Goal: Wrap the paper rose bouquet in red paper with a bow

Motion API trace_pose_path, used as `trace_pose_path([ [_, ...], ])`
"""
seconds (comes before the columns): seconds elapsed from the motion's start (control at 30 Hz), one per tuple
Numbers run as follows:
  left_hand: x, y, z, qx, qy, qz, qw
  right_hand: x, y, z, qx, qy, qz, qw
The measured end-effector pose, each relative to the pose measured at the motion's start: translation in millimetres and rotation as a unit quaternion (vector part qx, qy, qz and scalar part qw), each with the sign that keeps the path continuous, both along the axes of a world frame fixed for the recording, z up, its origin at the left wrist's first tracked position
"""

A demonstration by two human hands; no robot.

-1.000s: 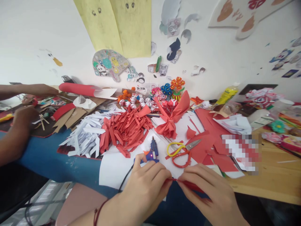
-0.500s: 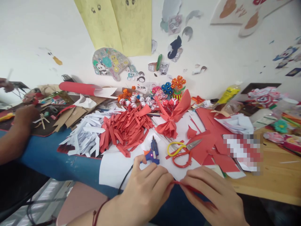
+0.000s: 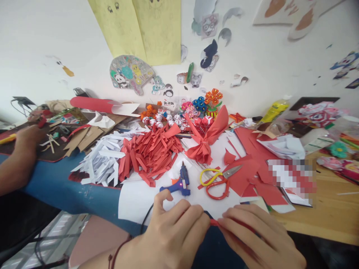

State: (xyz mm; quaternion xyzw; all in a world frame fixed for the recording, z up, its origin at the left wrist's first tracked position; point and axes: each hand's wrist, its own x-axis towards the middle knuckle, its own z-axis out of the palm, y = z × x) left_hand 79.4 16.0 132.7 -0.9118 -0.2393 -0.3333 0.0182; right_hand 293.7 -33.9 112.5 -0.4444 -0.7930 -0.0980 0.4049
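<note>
My left hand [image 3: 176,231] and my right hand [image 3: 258,235] are close together at the table's front edge, both closed on a thin red paper strip [image 3: 214,222] that shows between their fingertips. Most of the strip is hidden by my fingers. Just beyond my left hand lies a blue glue gun [image 3: 183,181] on white paper [image 3: 131,201]. Scissors with yellow and red handles [image 3: 218,181] lie partly open beyond my right hand. Further back are a pile of folded red paper strips [image 3: 151,153] and a red paper bundle [image 3: 206,140] tied at its middle.
White folded strips [image 3: 98,160] are heaped left of the red pile. Red paper sheets [image 3: 246,170] spread at the right. Another person's hand [image 3: 29,136] is at the far left, over a dark mat. Paper flowers [image 3: 213,99] and a yellow bottle [image 3: 276,110] stand by the wall.
My hands have shifted slightly down and right with the red strip, and the glue gun's handle is now more visible. The other person's upper hand at the far left has left the view.
</note>
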Motion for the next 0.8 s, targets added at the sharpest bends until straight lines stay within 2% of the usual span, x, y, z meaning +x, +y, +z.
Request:
trace_pose_path([
  [0.17, 2, 1, 2.9, -0.002, 0.008, -0.007, 1.0, -2, -2, 0.8, 0.003, 0.011, -0.009, 1.0],
  [0.43, 1, 2, -6.6, -0.007, 0.001, -0.003, 1.0, -5, 2, 0.9, -0.003, 0.036, -0.001, 0.999],
  [0.57, 1, 2, -6.6, -0.004, 0.007, 0.003, 1.0, -5, 4, -0.4, 0.003, 0.064, -0.001, 0.998],
  [0.8, 2, 3, -5.1, -0.017, 0.012, 0.01, 1.0, 0, 1, -8.3, -0.046, 0.043, 0.009, 0.998],
])
